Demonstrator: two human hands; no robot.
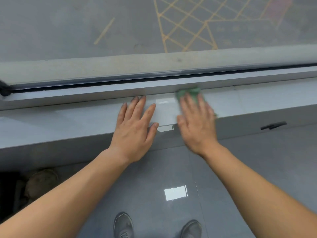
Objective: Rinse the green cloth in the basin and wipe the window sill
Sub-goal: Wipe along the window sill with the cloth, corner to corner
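Note:
The pale grey window sill (68, 121) runs across the view from left to right below the window frame. The green cloth (190, 93) lies flat on the sill right of centre, mostly hidden under my right hand (197, 122), which presses on it with fingers spread and looks blurred. My left hand (135, 124) rests palm down on the bare sill just left of the cloth, fingers apart, holding nothing. No basin is in view.
The window frame and its dark track (154, 78) run along the sill's far edge, with glass above showing pavement with yellow lines. A black handle (272, 125) sticks out below the sill at right. My two shoes (123, 225) stand on the grey tiled floor.

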